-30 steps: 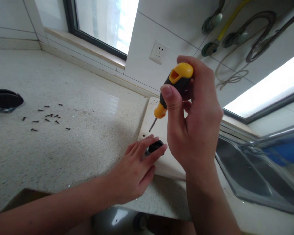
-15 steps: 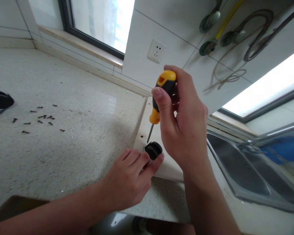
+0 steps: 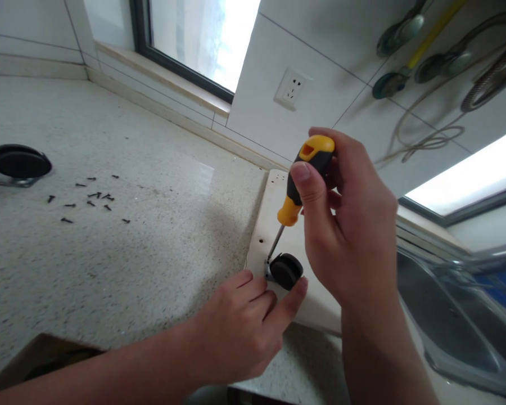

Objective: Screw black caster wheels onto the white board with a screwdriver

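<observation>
My right hand (image 3: 349,214) is wrapped round the handle of a yellow and black screwdriver (image 3: 293,194). Its shaft slants down, and the tip meets the metal plate of a black caster wheel (image 3: 285,271). That caster sits at the corner of a white board (image 3: 274,225) lying on the counter. My left hand (image 3: 247,326) holds the caster, with the index finger along the wheel and the other fingers curled at the plate. A screw at the tip is too small to make out clearly. Several loose dark screws (image 3: 95,196) lie to the left.
More black casters (image 3: 21,162) rest at the far left of the speckled counter (image 3: 168,225). On the right is a metal sink (image 3: 447,315). A wall socket (image 3: 293,88), a window (image 3: 198,39) and pipes (image 3: 405,73) are behind.
The view has shifted left, so the scene sits further right. The screwdriver tip has come down onto the caster's plate. Both hands keep their grips.
</observation>
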A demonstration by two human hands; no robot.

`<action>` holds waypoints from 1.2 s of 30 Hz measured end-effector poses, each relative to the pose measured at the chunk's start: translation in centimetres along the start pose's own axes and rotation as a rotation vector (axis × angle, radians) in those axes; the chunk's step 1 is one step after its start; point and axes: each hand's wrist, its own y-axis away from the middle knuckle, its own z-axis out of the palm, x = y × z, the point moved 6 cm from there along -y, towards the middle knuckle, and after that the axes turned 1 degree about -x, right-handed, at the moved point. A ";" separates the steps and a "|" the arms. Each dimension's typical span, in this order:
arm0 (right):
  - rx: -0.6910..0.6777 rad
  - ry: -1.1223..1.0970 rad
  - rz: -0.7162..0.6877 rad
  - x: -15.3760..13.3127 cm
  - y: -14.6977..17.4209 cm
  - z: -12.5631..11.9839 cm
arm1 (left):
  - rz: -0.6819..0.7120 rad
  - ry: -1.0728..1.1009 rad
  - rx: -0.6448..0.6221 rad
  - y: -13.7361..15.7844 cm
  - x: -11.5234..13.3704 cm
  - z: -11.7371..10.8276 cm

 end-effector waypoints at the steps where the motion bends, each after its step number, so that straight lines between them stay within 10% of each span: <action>1: 0.006 0.006 -0.003 0.0 0.0 0.0 | 0.000 0.002 -0.002 0.0 0.0 0.0; 21: -0.071 0.011 0.050 0.1 -0.1 0.2 | 0.014 0.007 -0.001 0.2 0.0 -0.1; 36: -0.039 0.097 -0.133 -0.9 -1.4 -4.1 | 0.023 -0.003 0.022 -0.1 -0.3 0.1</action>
